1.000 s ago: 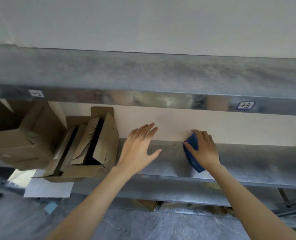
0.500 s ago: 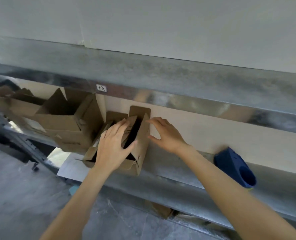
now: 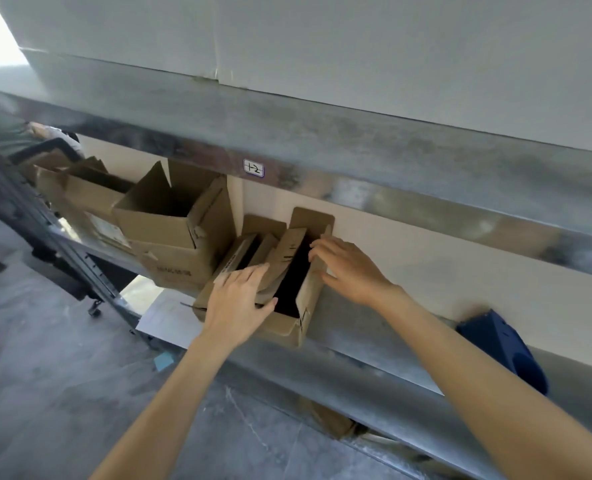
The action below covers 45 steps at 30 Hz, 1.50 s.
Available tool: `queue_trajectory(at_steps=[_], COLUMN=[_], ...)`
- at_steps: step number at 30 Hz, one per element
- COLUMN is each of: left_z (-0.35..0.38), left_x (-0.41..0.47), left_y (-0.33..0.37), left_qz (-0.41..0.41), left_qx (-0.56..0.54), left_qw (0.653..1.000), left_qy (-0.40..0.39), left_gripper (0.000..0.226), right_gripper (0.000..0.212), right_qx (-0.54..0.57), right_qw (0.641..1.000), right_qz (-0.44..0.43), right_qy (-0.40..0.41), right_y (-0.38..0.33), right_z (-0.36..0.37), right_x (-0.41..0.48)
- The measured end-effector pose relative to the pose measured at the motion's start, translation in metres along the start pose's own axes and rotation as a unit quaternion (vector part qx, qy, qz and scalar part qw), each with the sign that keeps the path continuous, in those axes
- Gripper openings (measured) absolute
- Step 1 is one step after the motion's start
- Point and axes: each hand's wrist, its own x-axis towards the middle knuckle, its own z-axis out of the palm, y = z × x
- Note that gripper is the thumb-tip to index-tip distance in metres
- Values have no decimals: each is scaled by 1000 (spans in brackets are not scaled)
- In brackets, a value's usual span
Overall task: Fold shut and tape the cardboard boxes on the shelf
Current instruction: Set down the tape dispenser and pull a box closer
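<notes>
Box (image 3: 287, 327): on the shelf (image 3: 374, 362), top open, just right of a bigger box (image 3: 169, 233).
Left hand (image 3: 239, 303): flat on the left flaps, fingers straight, slightly apart.
Right hand (image 3: 351, 268): fingers curled over the right flap's edge (thumb outside).
Dispenser (image 3: 505, 348): on the shelf, well right.

Cardboard boxes: we can separate three on the shelf (image 3: 374, 355), namely the small box (image 3: 284, 325), the large box (image 3: 169, 226) at its 10 o'clock, and the far box (image 3: 79, 192) further out at 10 o'clock. The pile there is too crowded for a firm total.
Hands: two, the left hand (image 3: 235, 301) at the small box's 7 o'clock and the right hand (image 3: 351, 270) at its 2 o'clock.
Tape dispensers: we count one blue tape dispenser (image 3: 502, 348), at 4 o'clock.
Tags: one tag (image 3: 254, 168), at 12 o'clock.
Paper sheets: one paper sheet (image 3: 166, 317), at 9 o'clock.
</notes>
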Motion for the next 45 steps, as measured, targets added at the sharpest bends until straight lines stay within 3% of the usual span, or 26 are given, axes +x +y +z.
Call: queue_trajectory(at_steps=[7,23,30,45], left_z=[6,35,44,52], left_x=[17,69,93,97], left_y=[19,64,97,97], left_qz=[26,180,245,224], left_qx=[-39,-214,-227,-222], left_qw=[999,959,938,947], left_qy=[-8,-44,-88,-63], left_gripper=[33,23,18,19], right_gripper=[15,13,12,11], right_qx=[-40,-24,-8,128], right_qw=[999,998,993,961], right_qz=[-21,51,102,212], right_qy=[22,42,65,128], right_y=[11,-6,-3,18], right_z=[-13,-28,-32,-31], right_x=[-36,-120,-147,-192])
